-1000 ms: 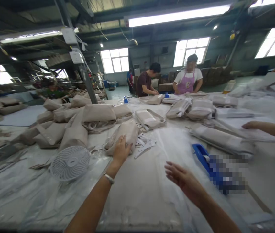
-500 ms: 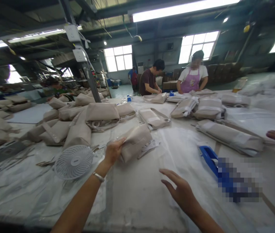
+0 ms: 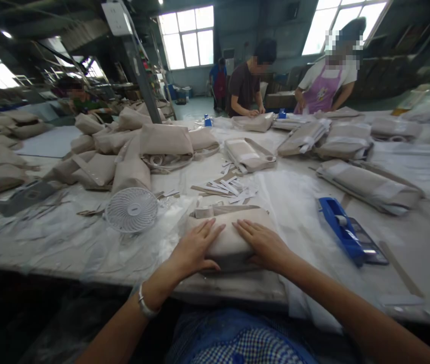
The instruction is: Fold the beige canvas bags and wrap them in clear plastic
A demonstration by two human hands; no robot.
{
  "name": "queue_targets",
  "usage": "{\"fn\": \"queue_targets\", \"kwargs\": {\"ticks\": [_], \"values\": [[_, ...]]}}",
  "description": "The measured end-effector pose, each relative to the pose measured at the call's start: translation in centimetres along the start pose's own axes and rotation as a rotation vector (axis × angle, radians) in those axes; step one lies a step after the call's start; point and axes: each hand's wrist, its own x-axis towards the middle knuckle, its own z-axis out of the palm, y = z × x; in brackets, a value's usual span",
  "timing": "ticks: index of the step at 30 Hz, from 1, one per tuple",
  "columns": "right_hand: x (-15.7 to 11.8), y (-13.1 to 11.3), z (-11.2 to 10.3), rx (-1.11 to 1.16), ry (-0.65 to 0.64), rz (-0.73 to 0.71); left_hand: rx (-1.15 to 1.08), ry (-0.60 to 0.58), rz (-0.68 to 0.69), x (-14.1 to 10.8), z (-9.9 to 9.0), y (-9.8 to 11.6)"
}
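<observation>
A beige folded bag point(image 3: 232, 237) lies on the table's near edge, right in front of me. My left hand point(image 3: 194, 248) rests flat on its left part, fingers stretched out and thumb low along the near side. On the right part lies my right hand point(image 3: 266, 246), also with straight fingers; its thumb is partly hidden. Just beyond the bag is a loose pile of white and brown strips point(image 3: 230, 187). A round white fan point(image 3: 132, 210) stands to the left of the bag.
A blue tape dispenser point(image 3: 342, 230) and a dark phone-like slab point(image 3: 370, 242) lie at right. Clear plastic sheets point(image 3: 294, 217) spread beside the bag. Several more beige bags point(image 3: 165, 139) are heaped beyond. Co-workers point(image 3: 247, 83) stand across the table.
The beige bag has come toward me from mid-table, uncovering the strips. My right hand has moved onto it, beside my left. The view has tilted down; a co-worker's hand at right has mostly left view.
</observation>
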Motion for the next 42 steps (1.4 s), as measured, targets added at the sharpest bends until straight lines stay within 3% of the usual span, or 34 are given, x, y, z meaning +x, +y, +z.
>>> {"fn": "queue_targets", "kwargs": {"ticks": [3,5,7,12,14,16,21,25,28,31,34,38,40,42], "values": [[0.3,0.1,0.4,-0.029,0.004,0.021,0.091,-0.078,-0.013,1.9,1.2,0.1],[0.0,0.1,1.1,-0.065,0.032,0.037,0.138,-0.045,-0.032,2.1,2.6,0.3],[-0.6,0.1,2.3,-0.108,0.093,0.036,0.214,0.063,-0.023,1.5,4.6,0.3],[-2.0,0.5,6.8,-0.184,0.378,-0.014,0.401,0.479,0.047,-0.4,11.1,-1.2],[-2.3,0.7,8.4,-0.158,0.459,-0.044,0.381,0.567,0.101,-0.7,13.1,-1.6],[-2.4,0.8,9.6,-0.119,0.515,-0.061,0.349,0.589,0.068,-0.8,14.1,-1.3],[-2.5,0.6,9.2,-0.139,0.468,-0.067,0.322,0.531,-0.036,-1.1,13.4,0.4],[-3.8,1.1,5.4,-0.252,0.253,-0.139,0.256,0.436,-0.061,-1.2,12.2,0.4],[-5.6,2.2,2.2,-0.364,0.214,0.013,0.192,0.370,-0.086,-1.1,11.6,0.2],[-6.8,3.2,0.7,-0.395,0.145,-0.021,0.164,0.336,-0.102,-1.0,11.1,0.2],[-6.6,4.2,1.7,-0.382,0.149,-0.076,0.181,0.329,-0.096,-1.0,10.9,0.5],[-5.8,5.6,5.6,-0.312,0.306,-0.030,0.252,0.369,-0.054,-1.6,11.7,0.8],[-5.9,5.6,7.1,-0.276,0.385,0.010,0.278,0.402,-0.030,-1.9,12.3,0.9],[-6.5,4.6,7.2,-0.255,0.386,0.055,0.301,0.425,-0.011,-2.0,12.7,0.9]]}}
